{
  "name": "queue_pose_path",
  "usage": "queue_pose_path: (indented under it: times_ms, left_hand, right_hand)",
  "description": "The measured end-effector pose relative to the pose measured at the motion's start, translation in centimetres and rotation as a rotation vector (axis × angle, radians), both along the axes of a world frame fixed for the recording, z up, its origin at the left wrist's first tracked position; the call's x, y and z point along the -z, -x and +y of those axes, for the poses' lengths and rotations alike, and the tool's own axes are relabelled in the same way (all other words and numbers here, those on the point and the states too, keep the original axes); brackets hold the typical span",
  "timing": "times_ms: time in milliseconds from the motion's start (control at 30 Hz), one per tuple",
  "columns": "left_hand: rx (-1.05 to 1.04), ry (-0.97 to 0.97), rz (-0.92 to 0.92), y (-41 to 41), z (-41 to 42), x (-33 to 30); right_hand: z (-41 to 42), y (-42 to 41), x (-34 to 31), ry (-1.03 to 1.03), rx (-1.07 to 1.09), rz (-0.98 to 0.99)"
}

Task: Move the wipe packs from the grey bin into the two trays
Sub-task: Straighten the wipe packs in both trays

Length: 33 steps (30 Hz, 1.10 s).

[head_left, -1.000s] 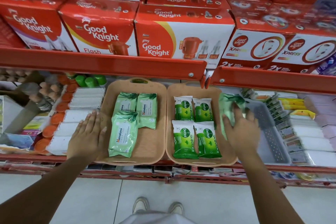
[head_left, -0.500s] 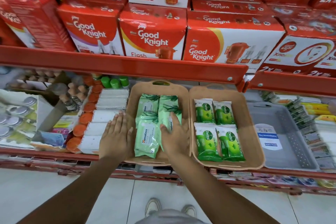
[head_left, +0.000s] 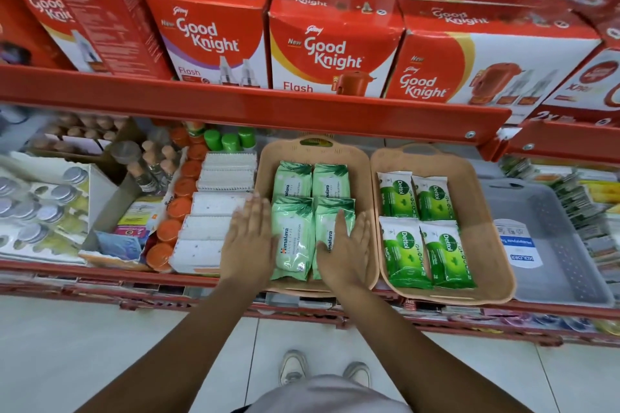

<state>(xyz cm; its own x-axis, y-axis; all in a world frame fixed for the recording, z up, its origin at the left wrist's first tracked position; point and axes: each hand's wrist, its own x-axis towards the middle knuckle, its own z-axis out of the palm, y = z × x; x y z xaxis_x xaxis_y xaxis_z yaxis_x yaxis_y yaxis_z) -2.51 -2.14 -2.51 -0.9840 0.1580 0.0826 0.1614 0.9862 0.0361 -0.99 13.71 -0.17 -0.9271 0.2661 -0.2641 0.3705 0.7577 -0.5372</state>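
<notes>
Red shelf (head_left: 255, 107) (shop), tiled floor (head_left: 100, 355).

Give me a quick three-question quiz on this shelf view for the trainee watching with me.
1. Count: how many pale green Himalaya packs lie in the left tray?
2. True or false: the grey bin holds several wipe packs waiting to be moved.
3. Pick one: the right hand is (a) inside the grey bin, (b) flat on a Himalaya pack in the left tray, (c) on the Dettol packs in the right tray.

Key
1. Four, in two rows of two.
2. False: only a white label shows on the bin floor.
3. (b); the left hand lies flat at that tray's left rim, fingers extended.
</notes>
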Motion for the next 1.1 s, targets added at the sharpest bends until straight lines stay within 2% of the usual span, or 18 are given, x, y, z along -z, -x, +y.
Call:
queue_pose_path:
  times_ms: [67,233,367,667,933,1100]
  left_hand:
    - [0.052,-0.061,-0.041,-0.2,2.0,-0.5]
    - [-0.101,-0.275,-0.235,0.0,4.4,-0.1]
    - [-0.147,-0.323,-0.264,0.3,4.5,0.1]
    - [-0.171,-0.242,-0.359,2.0,5.1,-0.6]
    - [-0.213,-0.136,-0.502,2.7,5.0,-3.3]
    - [-0.174,-0.018,-0.604,1.6,5.0,-3.0]
  right_hand:
    - [0.8,0.4,-0.1,-0.054,-0.086,0.016]
    - [0.9,0.4,0.1,-0.191,-0.24,-0.03]
    - [0.5,0.8,0.2,-0.204,-0.281,-0.06]
    - [0.9,2.3,-1.2,-0.232,-0.312,-0.188]
    - [2.9,2.4,-2.2,-0.104,-0.334,-0.202]
    - [2.9,1.6,-1.8,-0.172,-0.435,-0.259]
